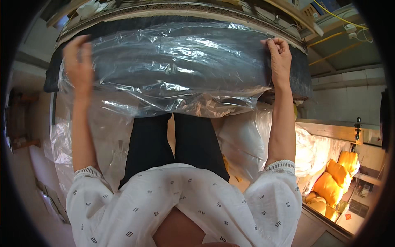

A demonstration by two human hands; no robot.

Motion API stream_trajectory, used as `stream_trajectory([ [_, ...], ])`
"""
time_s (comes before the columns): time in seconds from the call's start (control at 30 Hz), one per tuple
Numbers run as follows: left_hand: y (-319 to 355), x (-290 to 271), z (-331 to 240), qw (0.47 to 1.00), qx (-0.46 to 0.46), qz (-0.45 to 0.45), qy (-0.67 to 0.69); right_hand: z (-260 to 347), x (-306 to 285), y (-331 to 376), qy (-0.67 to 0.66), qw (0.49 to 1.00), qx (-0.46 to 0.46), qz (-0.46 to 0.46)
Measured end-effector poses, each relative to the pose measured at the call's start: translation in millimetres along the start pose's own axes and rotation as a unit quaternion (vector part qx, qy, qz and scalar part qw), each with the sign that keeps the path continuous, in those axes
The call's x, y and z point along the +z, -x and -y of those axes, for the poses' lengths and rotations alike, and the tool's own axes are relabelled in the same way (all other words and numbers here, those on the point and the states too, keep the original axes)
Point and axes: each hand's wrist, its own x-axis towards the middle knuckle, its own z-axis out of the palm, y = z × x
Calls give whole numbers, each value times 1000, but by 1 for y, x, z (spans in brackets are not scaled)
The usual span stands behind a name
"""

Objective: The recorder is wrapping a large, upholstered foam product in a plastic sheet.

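Note:
A wide, crinkled sheet of clear plastic film [173,61] lies across a dark cloth-like surface in front of me, and its near part hangs down over my knees. At the film's right end my right hand [280,61] is closed, thumb and forefinger pinching its edge. My left hand [79,61] is raised at the film's left end, smeared by motion. Whether its fingers grip the film there I cannot tell. The dark covering [299,80] shows past both ends of the film.
Behind the dark covering runs a worn ledge [164,11] with assorted items on it. More clear plastic [242,133] hangs beside my legs. To the right, brightly lit orange-yellow bundles [331,181] sit beyond a wooden beam [329,128]. A yellow cable [339,18] hangs at the upper right.

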Motion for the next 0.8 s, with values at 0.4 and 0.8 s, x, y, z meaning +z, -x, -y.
stream_trajectory([
  [0.4,140,97,-131,888,320,231,236,33,23,25,-39,998,22,-40],
  [0.8,105,-170,68,673,-310,-102,664,124,106,90,5,938,-16,345],
])
